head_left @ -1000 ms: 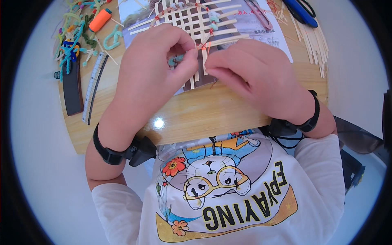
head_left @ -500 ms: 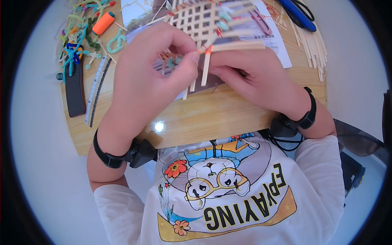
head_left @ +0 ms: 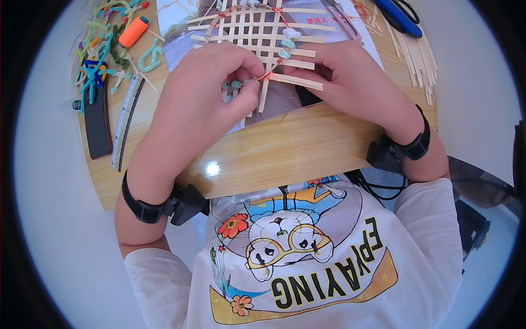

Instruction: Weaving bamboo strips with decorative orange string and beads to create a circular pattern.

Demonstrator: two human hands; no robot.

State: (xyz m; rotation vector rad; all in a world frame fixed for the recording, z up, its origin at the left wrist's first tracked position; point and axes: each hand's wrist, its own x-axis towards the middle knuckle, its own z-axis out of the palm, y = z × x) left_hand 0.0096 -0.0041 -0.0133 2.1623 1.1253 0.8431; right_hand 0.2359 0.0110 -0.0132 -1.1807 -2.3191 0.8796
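A lattice woven from pale flat wooden strips (head_left: 244, 28) is between my hands, with a ring fastened over it by red thread (head_left: 267, 77). Fluffy mint-and-white tufts (head_left: 289, 43) sit along the ring's right side. My left hand (head_left: 211, 82) is closed, its thumb and index finger pinched at the red thread by the lattice's near corner. My right hand (head_left: 345, 74) grips the strip ends on the right, its fingertips partly hidden beneath them. Below the lattice lies a printed photo sheet (head_left: 189, 52).
At the left are tangled coloured pipe cleaners (head_left: 98, 49), an orange thread spool (head_left: 133, 33), a dark flat case (head_left: 98, 123) and a clear ruler (head_left: 126, 120). Loose wooden strips (head_left: 413, 60) and a blue-handled tool (head_left: 400, 16) lie at the right. The wooden table's (head_left: 274, 148) near edge is before me.
The lattice has gone from raised and tilted to lying flatter, showing more of its ring. My right hand has shifted up and outward along the strips. My left hand keeps its pinch, slightly lower.
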